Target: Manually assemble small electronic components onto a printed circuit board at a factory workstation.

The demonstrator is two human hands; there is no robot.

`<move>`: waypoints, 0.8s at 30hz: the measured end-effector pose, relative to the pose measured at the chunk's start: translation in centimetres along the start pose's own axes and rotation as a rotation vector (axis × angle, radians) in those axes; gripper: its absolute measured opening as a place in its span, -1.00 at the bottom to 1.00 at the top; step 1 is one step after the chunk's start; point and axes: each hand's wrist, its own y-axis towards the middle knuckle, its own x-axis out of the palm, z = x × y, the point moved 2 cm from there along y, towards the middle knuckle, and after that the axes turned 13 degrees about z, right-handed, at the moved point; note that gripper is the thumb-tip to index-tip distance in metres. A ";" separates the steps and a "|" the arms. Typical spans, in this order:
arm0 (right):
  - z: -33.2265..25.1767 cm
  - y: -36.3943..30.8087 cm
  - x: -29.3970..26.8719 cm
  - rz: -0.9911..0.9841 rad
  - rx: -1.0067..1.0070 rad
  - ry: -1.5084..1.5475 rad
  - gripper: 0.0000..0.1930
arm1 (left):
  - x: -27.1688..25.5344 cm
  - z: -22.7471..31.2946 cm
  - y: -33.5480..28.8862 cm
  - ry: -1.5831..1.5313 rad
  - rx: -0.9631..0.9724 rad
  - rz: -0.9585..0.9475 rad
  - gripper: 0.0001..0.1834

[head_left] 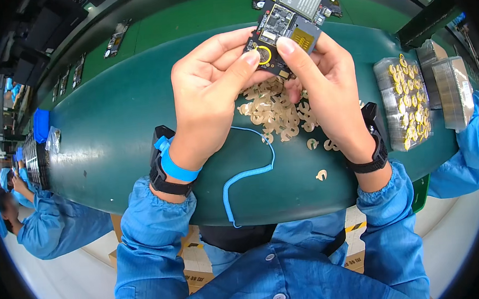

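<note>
A dark circuit board (284,29) is held up between both hands over the green bench. My left hand (208,91) grips its lower left corner, the thumb tip pressing beside a small gold ring-shaped part (265,55) on the board. My right hand (326,84) grips the board's lower right, the index finger lying on its face. Below the hands lies a heap of small tan curved pieces (275,111), with a few strays (321,174) nearer me.
A blue coiled cord (246,173) runs from my left wrist strap across the green bench (112,130). Clear wrapped packs of gold parts (406,98) sit at the right. Boards ride a green conveyor (187,18) behind. Workers in blue sit at the left (41,222).
</note>
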 end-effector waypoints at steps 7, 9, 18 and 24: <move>0.2 0.2 0.0 0.009 0.008 -0.008 -0.68 | 0.3 0.1 -0.3 -0.040 -0.010 -0.038 -0.62; 0.0 0.0 -0.1 0.014 0.001 0.034 -0.68 | 0.3 -0.2 -0.3 -0.044 -0.007 -0.041 -0.62; -0.3 -0.2 0.2 0.046 0.029 -0.014 -0.67 | 0.1 -0.3 -0.4 -0.065 0.002 -0.068 -0.62; -0.1 -0.1 -0.1 0.038 0.041 -0.075 -0.67 | 0.0 -0.2 -0.1 -0.043 -0.031 -0.066 -0.62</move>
